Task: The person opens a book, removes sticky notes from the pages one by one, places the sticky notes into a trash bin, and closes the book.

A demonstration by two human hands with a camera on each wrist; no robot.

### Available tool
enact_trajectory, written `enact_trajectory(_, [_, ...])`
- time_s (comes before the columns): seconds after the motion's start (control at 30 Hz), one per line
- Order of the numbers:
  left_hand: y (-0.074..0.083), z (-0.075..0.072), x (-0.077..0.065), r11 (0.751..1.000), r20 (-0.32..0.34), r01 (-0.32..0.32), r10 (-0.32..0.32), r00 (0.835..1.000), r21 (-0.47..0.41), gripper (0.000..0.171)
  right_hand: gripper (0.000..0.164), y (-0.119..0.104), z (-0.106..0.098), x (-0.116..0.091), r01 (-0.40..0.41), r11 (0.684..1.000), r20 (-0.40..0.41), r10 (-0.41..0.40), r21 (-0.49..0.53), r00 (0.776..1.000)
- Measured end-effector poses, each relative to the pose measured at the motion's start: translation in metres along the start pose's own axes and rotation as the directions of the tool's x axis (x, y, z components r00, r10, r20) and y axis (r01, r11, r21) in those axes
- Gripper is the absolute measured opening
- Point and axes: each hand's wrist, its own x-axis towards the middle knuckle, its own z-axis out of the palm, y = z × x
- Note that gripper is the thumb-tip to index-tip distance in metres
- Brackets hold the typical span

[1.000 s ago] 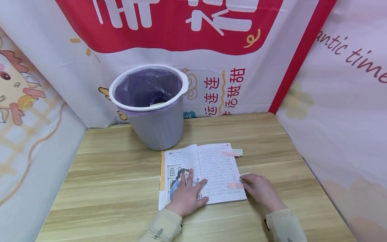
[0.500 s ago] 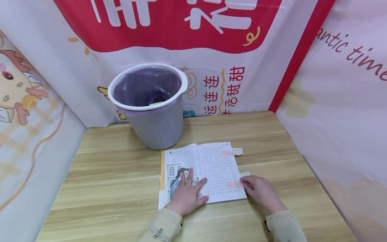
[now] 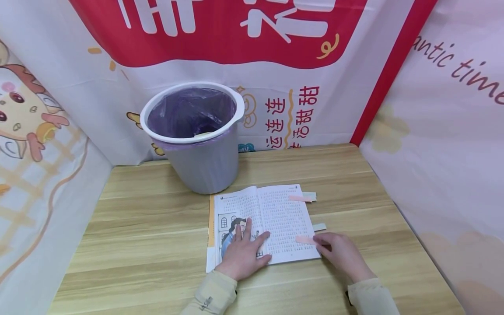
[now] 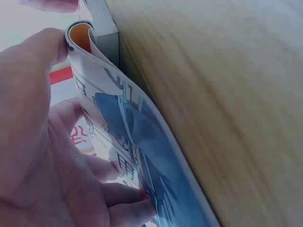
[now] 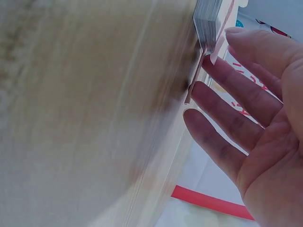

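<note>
An open book (image 3: pixel 281 218) lies on the table, with printed text on both pages and a drawing on the left one. My left hand (image 3: pixel 242 256) rests on the left page with its fingers spread. In the left wrist view, that illustrated page (image 4: pixel 156 132) curves beside the palm. At the book's right edge, my right hand (image 3: pixel 340 253) touches the outer end of a pink sticky tab (image 3: pixel 304 239). The right wrist view shows the right fingers (image 5: pixel 232 120) fairly straight and apart, close to the page block (image 5: pixel 207 23).
Another pink tab (image 3: pixel 300 198) and a pale green tab (image 3: pixel 310 196) mark the upper right page edge. A second pale green tab (image 3: pixel 320 227) sticks out lower down. Behind the book stands a grey bin (image 3: pixel 206 170) with a purple liner, against a printed cloth backdrop (image 3: pixel 330 109).
My right hand has shifted slightly down along the page edge, showing more of the lower pale green tab. The left hand stays on the left page.
</note>
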Motion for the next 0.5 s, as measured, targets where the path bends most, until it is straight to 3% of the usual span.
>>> enact_trajectory(0.5, [0.0018, -0.0028, -0.0003, 1.0, 0.001, 0.0, 0.0, 1.0, -0.004, 0.068, 0.024, 0.0011, 0.0028, -0.0017, 0.079, 0.995, -0.049, -0.081, -0.056, 0.995])
